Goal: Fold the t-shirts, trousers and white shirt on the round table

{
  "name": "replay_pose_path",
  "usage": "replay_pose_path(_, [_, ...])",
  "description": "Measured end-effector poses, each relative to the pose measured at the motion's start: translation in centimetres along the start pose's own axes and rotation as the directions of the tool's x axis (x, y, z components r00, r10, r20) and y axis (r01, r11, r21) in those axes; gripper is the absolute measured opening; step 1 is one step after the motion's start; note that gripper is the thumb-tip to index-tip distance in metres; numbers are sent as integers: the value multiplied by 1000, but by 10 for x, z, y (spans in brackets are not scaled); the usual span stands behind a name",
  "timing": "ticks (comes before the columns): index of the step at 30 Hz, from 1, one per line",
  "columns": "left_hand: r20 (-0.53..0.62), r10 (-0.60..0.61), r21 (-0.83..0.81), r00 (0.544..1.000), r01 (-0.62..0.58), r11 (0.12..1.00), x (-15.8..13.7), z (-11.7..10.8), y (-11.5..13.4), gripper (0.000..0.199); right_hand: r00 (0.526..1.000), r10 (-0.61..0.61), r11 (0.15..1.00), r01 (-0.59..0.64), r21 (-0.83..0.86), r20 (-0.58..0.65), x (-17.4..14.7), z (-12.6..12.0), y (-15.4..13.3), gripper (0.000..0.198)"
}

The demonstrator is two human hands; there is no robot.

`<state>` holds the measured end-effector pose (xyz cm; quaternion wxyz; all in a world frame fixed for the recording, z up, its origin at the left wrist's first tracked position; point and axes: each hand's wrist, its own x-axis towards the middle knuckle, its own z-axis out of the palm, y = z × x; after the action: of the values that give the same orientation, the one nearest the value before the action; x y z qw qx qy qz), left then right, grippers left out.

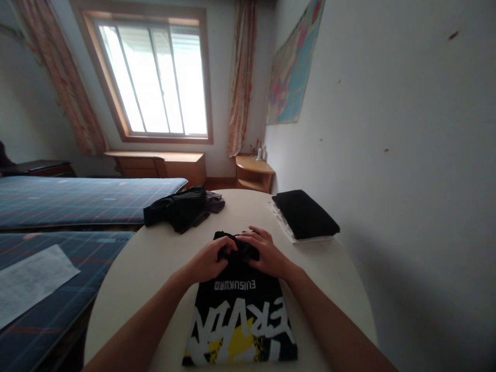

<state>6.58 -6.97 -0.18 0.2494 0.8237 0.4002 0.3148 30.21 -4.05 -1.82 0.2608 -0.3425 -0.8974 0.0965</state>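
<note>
A black T-shirt (242, 310) with white lettering and a yellow print lies folded into a narrow shape on the round table, its collar end away from me. My left hand (211, 258) is closed on the left side of the collar, fingers curled into the cloth. At the right side of the collar, my right hand (265, 253) bends its fingers over the bunched fabric, with the thumb on the near side. Part of the collar is hidden under both hands.
On the cream round table (155, 289), a crumpled dark garment pile (182, 206) lies at the far left. A folded black cloth (306, 213) rests on white fabric at the far right. Left are plaid mattresses (77, 201) with a paper sheet (34, 281); a wall (406, 206) borders the right.
</note>
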Motion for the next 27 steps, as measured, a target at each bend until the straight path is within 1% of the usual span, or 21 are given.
replay_pose_path(2, [16, 17, -25, 1000, -16, 1000, -1, -2, -1, 40, 998, -67, 997, 67, 43, -2, 1, -3, -5, 72])
replay_pose_path(4, [43, 44, -56, 998, -41, 998, -2, -4, 1, 38, 994, -108, 992, 108, 67, 7, 2, -5, -10, 70])
replay_pose_path(6, [58, 64, -101, 996, -57, 993, -3, -6, 3, 37, 994, -111, 992, 111, 65, 3, 2, -7, -13, 59])
replay_pose_path(9, [34, 66, -172, 997, -59, 983, -4, -6, 8, 32, 996, -88, 995, 89, 50, -16, 2, -11, -13, 38])
replay_pose_path(11, [-11, 45, -189, 999, -46, 981, -3, -5, 11, 24, 996, -79, 995, 81, 61, -37, 1, -14, -12, 25])
replay_pose_path(12, [-51, 22, -192, 998, -31, 981, -2, -4, 12, 21, 996, -63, 994, 68, 81, -63, 1, -15, -12, 20])
replay_pose_path(13, [-98, -9, -200, 995, -10, 980, -1, -3, 13, 20, 995, -37, 992, 48, 116, -97, 2, -17, -12, 15])
replay_pose_path(15, [-187, -80, -218, 979, 38, 975, 2, -2, 14, 27, 984, 50, 974, -10, 228, -169, 3, -20, -13, 9])
replay_pose_path(16, [-202, -113, -220, 973, 68, 973, 3, -2, 13, 33, 976, 105, 956, -46, 290, -192, 4, -22, -13, 9])
replay_pose_path(17, [-191, -141, -214, 971, 99, 972, 4, -1, 11, 37, 966, 163, 936, -87, 341, -200, 6, -23, -13, 11])
replay_pose_path(19, [-134, -183, -196, 974, 155, 968, 5, -1, 7, 34, 946, 264, 903, -174, 394, -186, 11, -25, -13, 19])
replay_pose_path(21, [-107, -228, -234, 968, 198, 952, 6, -2, 0, 30, 931, 320, 886, -228, 405, -177, 19, -27, -11, 25])
replay_pose_path(23, [-120, -272, -352, 955, 215, 911, 7, -1, -7, 35, 925, 332, 880, -234, 414, -184, 30, -29, -7, 28])
replay_pose_path(25, [-123, -318, -478, 940, 225, 849, 9, 0, -17, 41, 926, 325, 883, -224, 412, -194, 43, -30, -1, 29])
replay_pose_path(27, [-125, -378, -545, 917, 254, 799, 11, 3, -28, 42, 936, 308, 904, -231, 361, -172, 54, -29, 6, 31])
